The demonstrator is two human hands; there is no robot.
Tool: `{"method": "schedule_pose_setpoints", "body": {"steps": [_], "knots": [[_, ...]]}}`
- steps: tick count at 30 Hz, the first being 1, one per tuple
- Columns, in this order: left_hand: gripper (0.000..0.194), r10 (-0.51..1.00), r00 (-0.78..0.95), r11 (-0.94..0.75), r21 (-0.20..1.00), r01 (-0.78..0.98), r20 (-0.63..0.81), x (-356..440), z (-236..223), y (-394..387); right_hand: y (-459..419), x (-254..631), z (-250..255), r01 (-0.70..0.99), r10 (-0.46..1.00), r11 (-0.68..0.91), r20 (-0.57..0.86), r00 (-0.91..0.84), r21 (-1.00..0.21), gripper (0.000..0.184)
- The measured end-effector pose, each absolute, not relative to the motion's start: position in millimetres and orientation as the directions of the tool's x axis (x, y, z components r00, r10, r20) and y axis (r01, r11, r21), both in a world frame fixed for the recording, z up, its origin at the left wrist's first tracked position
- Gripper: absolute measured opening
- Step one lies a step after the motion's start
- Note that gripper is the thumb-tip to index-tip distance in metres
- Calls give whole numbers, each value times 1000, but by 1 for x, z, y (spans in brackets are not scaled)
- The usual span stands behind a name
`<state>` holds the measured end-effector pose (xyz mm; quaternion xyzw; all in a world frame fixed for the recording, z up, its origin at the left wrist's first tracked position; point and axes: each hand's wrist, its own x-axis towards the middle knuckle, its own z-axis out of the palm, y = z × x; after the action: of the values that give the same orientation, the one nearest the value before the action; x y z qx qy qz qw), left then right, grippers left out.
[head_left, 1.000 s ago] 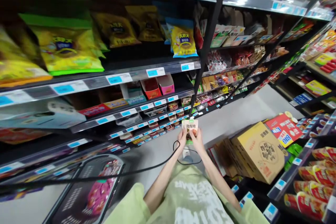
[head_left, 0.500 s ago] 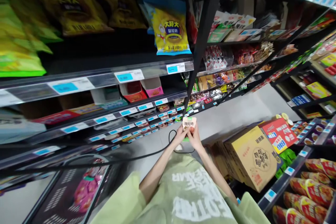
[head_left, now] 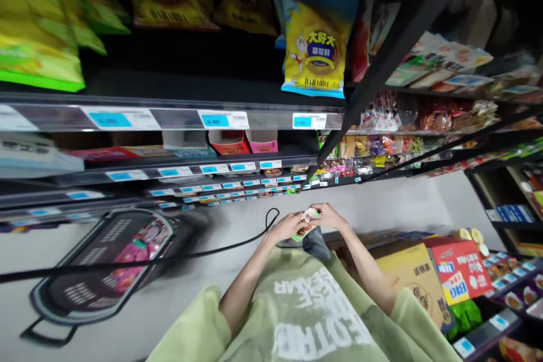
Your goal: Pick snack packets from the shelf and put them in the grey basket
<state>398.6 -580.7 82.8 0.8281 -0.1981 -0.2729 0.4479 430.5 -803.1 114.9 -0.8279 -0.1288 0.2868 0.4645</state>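
A small food packet (head_left: 306,223), printed in white, green and brown with dark lettering, is held low in front of my shirt. It sits tilted between both hands. My left hand (head_left: 290,226) has its fingers closed on the packet's left side. At the upper right edge, my right hand (head_left: 327,215) grips it with bent fingers. Some of the print is hidden by the fingers.
Snack shelves (head_left: 229,119) with price tags run along the left, holding a yellow sunflower seed bag (head_left: 316,51). A dark shopping basket (head_left: 102,266) stands on the floor. A black cable (head_left: 220,251) crosses the view. Cartons (head_left: 413,277) are stacked at the right.
The packet has turned from facing me upright to a slant. My right hand has shifted to its upper right edge. The view has swung, bringing more of the basket into sight.
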Motion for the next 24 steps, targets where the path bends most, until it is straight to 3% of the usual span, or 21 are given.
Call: {"method": "schedule_pose_setpoints", "body": {"steps": [5, 8, 12, 16, 19, 24], "knots": [[31, -400, 851, -507, 856, 102, -339, 426, 91, -610, -820, 483, 105, -282, 579, -499, -557, 595, -820, 32], [33, -298, 912, -451, 884, 124, -280, 442, 93, -629, -837, 505, 96, -302, 563, -460, -537, 629, -835, 34], [42, -62, 980, -437, 887, 145, -191, 458, 86, -649, -858, 522, 77, -314, 427, -405, -481, 766, -859, 40], [35, 101, 965, -331, 907, 260, -240, 466, 74, -655, -865, 523, 61, -368, 218, -383, -470, 855, -847, 47], [29, 136, 948, -245, 917, 313, -288, 466, 61, -648, -860, 514, 61, -416, 187, -357, -500, 846, -837, 53], [19, 52, 966, -291, 921, 257, -253, 460, 37, -623, -848, 500, 73, -485, 287, -312, -568, 771, -817, 57]]}}
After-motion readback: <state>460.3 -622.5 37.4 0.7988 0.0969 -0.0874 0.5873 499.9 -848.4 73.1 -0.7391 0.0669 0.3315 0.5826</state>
